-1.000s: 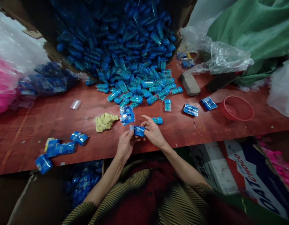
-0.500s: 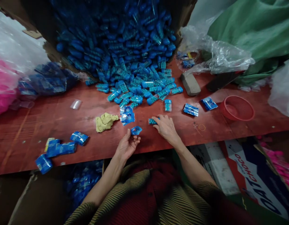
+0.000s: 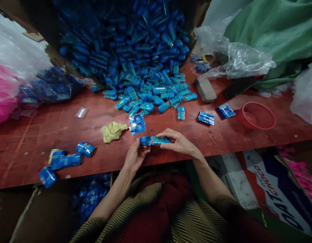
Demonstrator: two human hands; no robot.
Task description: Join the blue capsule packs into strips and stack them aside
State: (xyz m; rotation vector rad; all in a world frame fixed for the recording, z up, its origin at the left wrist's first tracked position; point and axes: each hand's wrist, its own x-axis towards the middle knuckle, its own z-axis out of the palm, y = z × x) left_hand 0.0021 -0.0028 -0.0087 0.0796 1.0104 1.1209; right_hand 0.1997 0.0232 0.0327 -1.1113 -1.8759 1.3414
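My left hand (image 3: 136, 156) pinches a blue printed sleeve label (image 3: 145, 140) by its left side. A clear tube of blue beads (image 3: 161, 140) lies sideways in my right hand (image 3: 179, 143), its left end right at the label's opening. Whether the tube's end sits inside the label or only touches it, I cannot tell. Just beyond my left hand, flat blue labels (image 3: 137, 124) rest on the table beside a lump of yellow putty (image 3: 114, 131). One more bead-filled tube (image 3: 181, 113) stands apart, in front of the large pile of similar tubes (image 3: 148, 91).
A torn cardboard box (image 3: 53, 57) spills tubes onto the red table (image 3: 59, 130). Blue label bundles (image 3: 72, 160) lie at the left, two more bundles (image 3: 205, 117) at the right. A grey block (image 3: 205, 90) and a red plastic basket (image 3: 258, 116) stand at the right.
My right hand has lifted the bead tube off the table and brought it left and nearer, against the label. My left hand has stayed almost in place, still holding the label.
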